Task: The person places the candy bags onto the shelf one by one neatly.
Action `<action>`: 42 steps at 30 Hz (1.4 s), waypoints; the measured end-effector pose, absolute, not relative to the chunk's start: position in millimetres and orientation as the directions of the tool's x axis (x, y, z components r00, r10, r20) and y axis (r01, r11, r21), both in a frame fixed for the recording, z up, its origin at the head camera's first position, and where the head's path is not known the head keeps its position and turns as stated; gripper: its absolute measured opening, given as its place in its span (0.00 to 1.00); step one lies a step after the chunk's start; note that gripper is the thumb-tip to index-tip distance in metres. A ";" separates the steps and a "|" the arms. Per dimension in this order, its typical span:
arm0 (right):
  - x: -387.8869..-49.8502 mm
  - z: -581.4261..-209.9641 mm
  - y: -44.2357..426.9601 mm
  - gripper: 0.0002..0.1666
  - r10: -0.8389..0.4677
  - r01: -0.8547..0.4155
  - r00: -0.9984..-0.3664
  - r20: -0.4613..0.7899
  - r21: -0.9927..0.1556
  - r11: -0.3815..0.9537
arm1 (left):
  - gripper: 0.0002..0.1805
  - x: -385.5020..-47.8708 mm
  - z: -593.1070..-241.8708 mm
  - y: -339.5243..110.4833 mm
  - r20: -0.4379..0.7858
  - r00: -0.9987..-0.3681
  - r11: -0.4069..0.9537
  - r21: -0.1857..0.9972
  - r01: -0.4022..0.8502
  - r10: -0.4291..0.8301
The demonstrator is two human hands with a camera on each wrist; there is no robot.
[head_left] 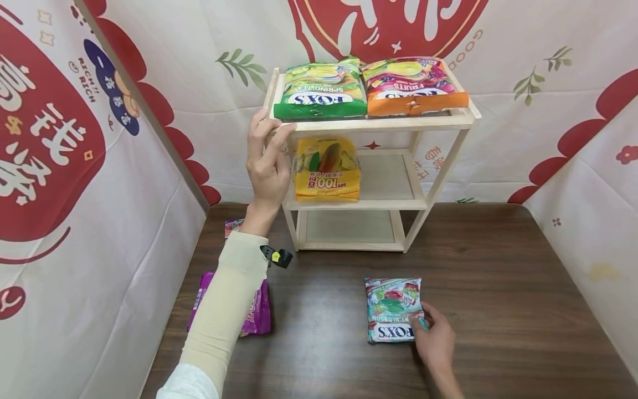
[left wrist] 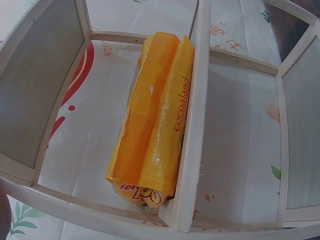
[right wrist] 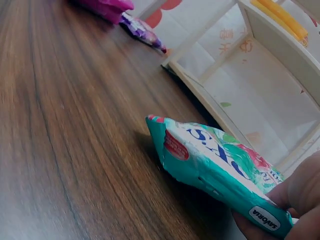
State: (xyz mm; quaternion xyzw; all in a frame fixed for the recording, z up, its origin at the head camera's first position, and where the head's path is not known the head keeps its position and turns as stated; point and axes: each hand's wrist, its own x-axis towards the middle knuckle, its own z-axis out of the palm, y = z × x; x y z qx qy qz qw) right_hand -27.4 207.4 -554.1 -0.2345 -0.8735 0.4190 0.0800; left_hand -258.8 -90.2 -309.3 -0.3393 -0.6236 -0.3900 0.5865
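Note:
My left hand (head_left: 269,160) holds the upper left corner of a small wooden shelf rack (head_left: 349,206), fingers over its top rail. With thumb and fingers, my right hand (head_left: 436,338) pinches the right edge of a teal Fox's candy bag (head_left: 391,310). This bag, low over the table, has its printed front up in the head view; the right wrist view shows its teal end seam (right wrist: 210,185) near the tabletop. A green Fox's bag (head_left: 321,91) and an orange-edged Fox's bag (head_left: 413,88) lie side by side on the top shelf. On the middle shelf, at left, stands a yellow bag (head_left: 327,172).
Purple bags (head_left: 259,310) lie on the dark wooden table (head_left: 508,293) at the left, partly behind my left forearm. Farther back is another small packet (head_left: 232,227). Printed white cloth (head_left: 498,138) hangs behind and along both sides.

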 end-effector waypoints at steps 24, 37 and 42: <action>-32.8 -533.5 201.4 0.24 0.454 0.289 -0.886 -0.096 -0.879 0.379 | 0.28 -259.5 -309.2 -91.2 0.995 -0.091 0.471 0.093 0.877 -0.028; -37.4 -505.0 198.2 0.21 0.489 0.181 -0.871 0.046 -0.896 0.405 | 0.27 -258.9 -309.3 -91.7 0.996 -0.089 0.466 0.092 0.880 -0.030; -40.7 -492.2 198.4 0.21 0.498 0.143 -0.864 0.072 -0.914 0.379 | 0.25 -258.9 -310.0 -91.9 0.995 -0.094 0.464 0.094 0.881 -0.023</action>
